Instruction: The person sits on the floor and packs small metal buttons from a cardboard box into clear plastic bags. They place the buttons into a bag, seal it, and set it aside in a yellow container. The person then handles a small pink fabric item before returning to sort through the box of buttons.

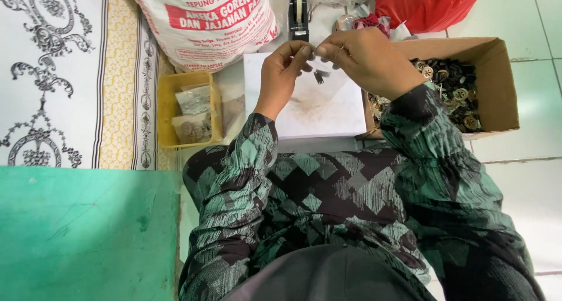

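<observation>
A small clear bag (314, 74) with dark pieces hangs over the white sheet (328, 110), pinched at its top by both hands. The left hand (285, 72) and right hand (366, 58) meet fingertip to fingertip, each grip closed on it. Cardboard box (497, 84) crowds the right, yellow tray (170, 110) the left; a tape dispenser (298, 14) sits just beyond.

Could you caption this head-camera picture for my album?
Both hands pinch something small above a white sheet, beside a cardboard box of buttons.
</observation>
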